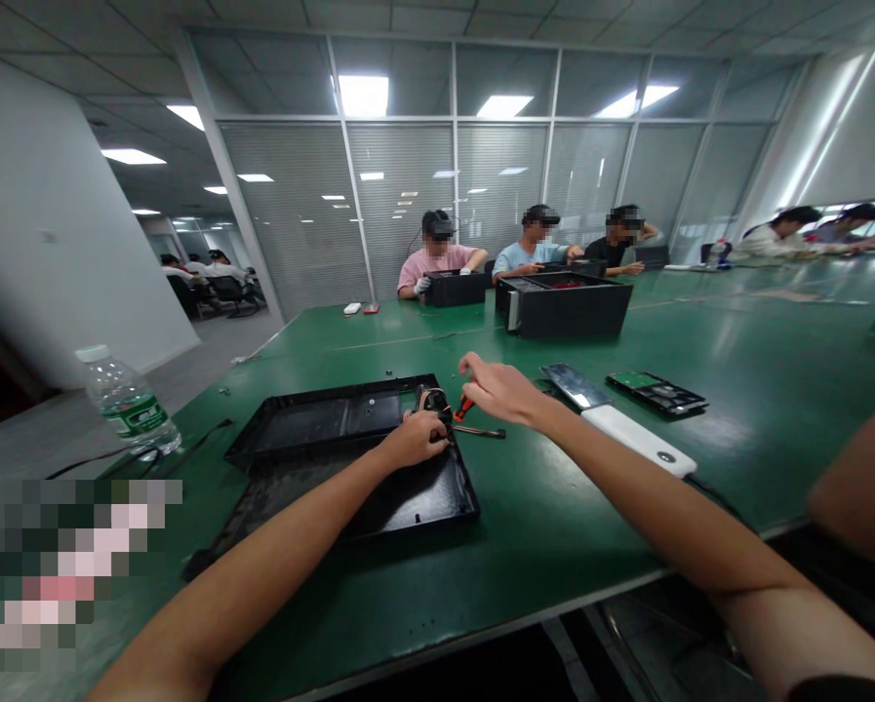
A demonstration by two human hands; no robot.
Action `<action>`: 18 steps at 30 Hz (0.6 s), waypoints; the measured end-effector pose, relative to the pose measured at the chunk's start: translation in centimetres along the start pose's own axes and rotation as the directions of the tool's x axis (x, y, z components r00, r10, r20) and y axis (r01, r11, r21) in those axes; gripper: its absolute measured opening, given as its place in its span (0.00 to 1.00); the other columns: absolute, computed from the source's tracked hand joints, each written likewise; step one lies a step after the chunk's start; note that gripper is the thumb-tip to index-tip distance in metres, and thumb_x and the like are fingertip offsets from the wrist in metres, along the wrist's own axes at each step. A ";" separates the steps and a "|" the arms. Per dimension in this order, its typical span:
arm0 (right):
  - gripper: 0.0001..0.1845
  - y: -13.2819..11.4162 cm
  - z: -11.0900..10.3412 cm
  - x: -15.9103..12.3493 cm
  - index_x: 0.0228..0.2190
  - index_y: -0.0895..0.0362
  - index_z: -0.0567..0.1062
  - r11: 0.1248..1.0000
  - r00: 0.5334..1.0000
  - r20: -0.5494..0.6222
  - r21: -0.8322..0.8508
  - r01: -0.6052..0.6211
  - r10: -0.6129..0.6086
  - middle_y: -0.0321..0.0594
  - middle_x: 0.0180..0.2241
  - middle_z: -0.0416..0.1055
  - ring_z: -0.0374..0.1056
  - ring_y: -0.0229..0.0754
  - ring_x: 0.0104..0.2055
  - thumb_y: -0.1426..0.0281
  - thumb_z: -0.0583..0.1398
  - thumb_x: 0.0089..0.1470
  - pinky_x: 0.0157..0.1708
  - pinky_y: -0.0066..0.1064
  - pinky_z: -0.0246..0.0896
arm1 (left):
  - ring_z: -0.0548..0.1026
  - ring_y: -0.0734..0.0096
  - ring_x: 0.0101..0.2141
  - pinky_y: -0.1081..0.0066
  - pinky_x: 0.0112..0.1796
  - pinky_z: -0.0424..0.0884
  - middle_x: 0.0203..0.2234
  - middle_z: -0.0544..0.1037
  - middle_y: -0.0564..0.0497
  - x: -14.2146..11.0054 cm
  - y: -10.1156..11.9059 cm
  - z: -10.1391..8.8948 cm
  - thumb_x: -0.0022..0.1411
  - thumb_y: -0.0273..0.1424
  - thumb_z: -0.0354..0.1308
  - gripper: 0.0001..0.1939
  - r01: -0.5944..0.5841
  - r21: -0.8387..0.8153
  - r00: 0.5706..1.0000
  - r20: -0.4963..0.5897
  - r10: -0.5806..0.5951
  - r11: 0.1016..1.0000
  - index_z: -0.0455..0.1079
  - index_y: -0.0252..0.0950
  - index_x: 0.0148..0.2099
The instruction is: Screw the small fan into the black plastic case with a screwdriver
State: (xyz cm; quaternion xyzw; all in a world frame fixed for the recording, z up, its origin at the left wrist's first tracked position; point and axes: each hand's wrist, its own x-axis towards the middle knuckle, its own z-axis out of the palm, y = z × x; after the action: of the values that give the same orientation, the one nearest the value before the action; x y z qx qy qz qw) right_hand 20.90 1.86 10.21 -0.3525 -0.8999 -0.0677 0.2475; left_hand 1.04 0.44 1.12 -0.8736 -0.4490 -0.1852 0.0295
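My left hand [414,441] is closed over a small dark part with coloured wires [429,398] at the right edge of a flat black panel [327,421]. A second black panel [408,499] lies in front of it, under my left wrist. My right hand [497,388] pinches the orange handle of a small screwdriver [464,408], its tip pointing down at the part. A thin metal tool [481,431] lies on the green table [554,507] just right of my left hand.
A white power bank [638,441], a phone [575,385] and a circuit board [656,392] lie to the right. A water bottle [128,402] stands at left. A black computer case [565,304] sits farther back, where several people work. Another person's arm [857,478] enters at right.
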 end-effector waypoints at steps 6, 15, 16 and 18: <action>0.24 -2.9 -1.3 2.1 0.39 0.58 0.66 0.977 0.996 0.091 -0.212 0.038 -0.018 0.47 0.31 0.72 0.67 0.45 0.34 0.54 0.42 0.58 0.30 0.28 0.48 | 0.68 0.69 0.34 0.69 0.39 0.62 0.30 0.71 0.50 -0.1 -0.3 0.1 0.55 0.30 0.55 0.05 -0.026 -0.003 1.000 -0.008 0.026 1.000 0.68 0.34 0.31; 0.25 -2.0 -1.5 1.1 0.31 0.57 0.72 0.986 0.985 0.173 -0.160 0.049 -0.021 0.45 0.28 0.72 0.67 0.43 0.31 0.54 0.44 0.57 0.28 0.29 0.49 | 0.68 0.70 0.34 0.71 0.38 0.62 0.29 0.70 0.51 -0.2 -0.8 0.3 0.55 0.31 0.56 0.05 -0.057 -0.010 0.998 -0.016 0.056 0.998 0.68 0.33 0.32; 0.25 -2.0 -1.5 1.1 0.31 0.57 0.73 0.987 0.986 0.168 -0.152 0.047 -0.021 0.45 0.27 0.72 0.66 0.43 0.30 0.52 0.46 0.56 0.28 0.29 0.49 | 0.68 0.70 0.34 0.71 0.38 0.62 0.28 0.70 0.51 -0.2 -0.8 0.3 0.55 0.31 0.57 0.05 -0.060 -0.021 0.998 -0.011 0.060 0.998 0.68 0.33 0.32; 0.22 -1.7 -1.9 1.0 0.33 0.56 0.73 0.992 0.975 0.200 -0.061 0.107 -0.093 0.43 0.28 0.72 0.66 0.42 0.29 0.52 0.51 0.52 0.27 0.28 0.50 | 0.68 0.71 0.33 0.72 0.37 0.62 0.29 0.71 0.50 -0.2 -0.8 0.1 0.55 0.31 0.56 0.06 -0.060 -0.053 0.998 0.008 0.061 0.997 0.68 0.33 0.32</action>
State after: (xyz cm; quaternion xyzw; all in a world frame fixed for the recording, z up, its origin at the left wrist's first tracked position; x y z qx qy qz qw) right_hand 19.92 0.64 12.47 -0.3203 -0.9337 -0.0767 0.1407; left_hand 0.32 0.83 0.82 -0.8882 -0.4175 -0.1918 0.0097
